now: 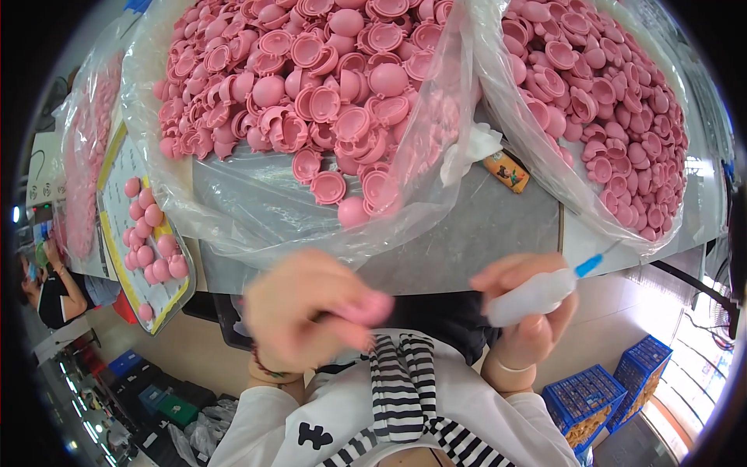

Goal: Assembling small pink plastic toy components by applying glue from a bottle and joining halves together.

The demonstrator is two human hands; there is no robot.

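Observation:
My left hand (299, 307), smeared by motion, is curled in front of my chest near the table's front edge. Bright pink shows at its pinched fingertips, but the blur hides what it is. My right hand (533, 311) is wrapped round a whitish squeeze bottle (533, 297) with a blue needle tip, which points up and to the right. Beyond both hands, a clear plastic bag (272, 245) lies open with a heap of pink plastic half-shells (323, 101) in it. One round pink ball (353, 212) rests at the heap's near edge.
At right is a second bag of pink shells (622, 140). Between the bags lie crumpled tissue (471, 152) and a small orange packet (506, 170). A tray (176, 298) of pink balls sits at left. Blue crates (583, 401) stand on the floor; another person (62, 292) is far left.

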